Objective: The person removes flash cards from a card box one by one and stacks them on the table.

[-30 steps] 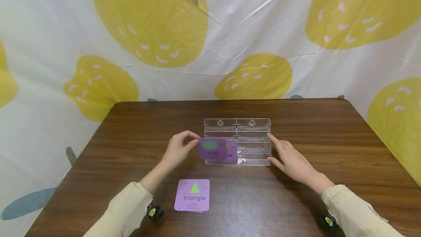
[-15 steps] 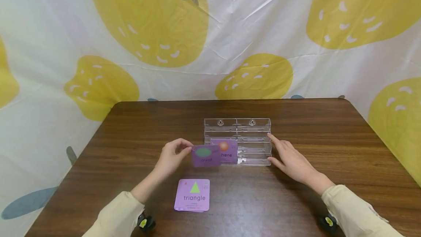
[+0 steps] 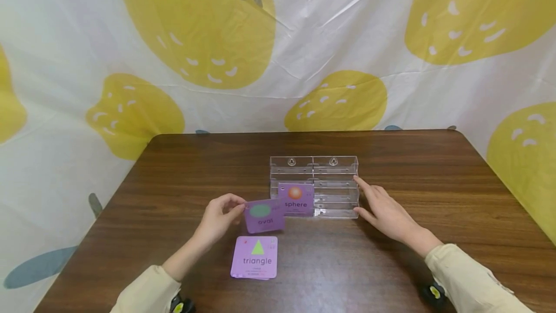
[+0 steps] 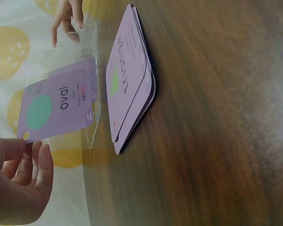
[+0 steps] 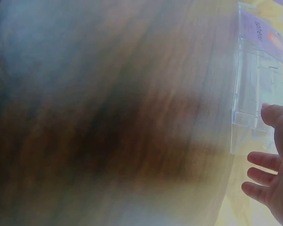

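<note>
White cloth point(image 3: 234, 105) printed with big yellow fruit hangs behind a dark wood-grain tabletop point(image 3: 347, 269). From the head camera, the work looks to be at an early point: the sphere card point(image 3: 299, 206) is the only one seen standing in the clear rack point(image 3: 335, 185), at the front of its left column. Outside the rack, the oval card point(image 3: 266, 223) is up in the left hand point(image 3: 219, 214), tilted, overlapping the sphere card's lower corner from this angle; whether the two touch cannot be told. Nearer the person, the triangle card point(image 3: 255, 261) tops a small stack lying flat. Both hands are apart; the right hand point(image 3: 385, 207) rests its fingertips against the rack's right side.

Seen from the left wrist, thumb and fingers pinch the oval card by one corner, beside a punched hole point(image 4: 26, 135). It is thin, purple and round-cornered, with a green ellipse above dark lettering; its smallest print is unreadable. Stack edges sit slightly askew.

By the right wrist view, the thumb touches the rack's near end, other fingers extended, holding nothing.
</note>
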The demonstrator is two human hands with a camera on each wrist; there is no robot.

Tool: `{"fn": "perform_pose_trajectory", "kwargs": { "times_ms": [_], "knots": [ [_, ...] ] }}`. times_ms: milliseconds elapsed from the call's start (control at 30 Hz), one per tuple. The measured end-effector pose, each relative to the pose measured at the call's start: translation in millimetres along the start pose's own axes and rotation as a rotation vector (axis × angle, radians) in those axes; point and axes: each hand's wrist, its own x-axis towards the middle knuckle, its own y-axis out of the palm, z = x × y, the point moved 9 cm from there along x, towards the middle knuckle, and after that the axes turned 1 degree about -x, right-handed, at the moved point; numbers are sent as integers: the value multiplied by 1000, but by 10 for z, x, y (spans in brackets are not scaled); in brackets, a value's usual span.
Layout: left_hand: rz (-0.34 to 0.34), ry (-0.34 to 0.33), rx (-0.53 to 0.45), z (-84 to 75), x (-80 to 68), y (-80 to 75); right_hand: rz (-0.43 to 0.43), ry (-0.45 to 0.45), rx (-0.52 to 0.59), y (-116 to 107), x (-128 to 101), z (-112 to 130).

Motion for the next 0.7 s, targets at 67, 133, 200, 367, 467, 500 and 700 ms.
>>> {"fn": "perform_pose_trajectory", "kwargs": {
  "times_ms": [67,133,200,367,467,500,700],
  "knots": [
    [5,-11,-10,10,-22,-5,2,5,4,-2,-1,-1],
    [15,-19,-22,21,-44,-2,4,8,6,-3,-1,-2],
    [25,-23,-29,31,-66,2,5,7,6,-1,1,1],
    [51,-28,-35,65,-110,16,7,5,5,2,1,4],
    [63,-36,-35,96,-126,21,10,9,7,1,3,2],
    [68,-38,-36,106,-130,24,10,11,8,1,4,0],
    [93,-51,-44,154,-158,33,21,18,9,10,7,-6]
  ]
}}
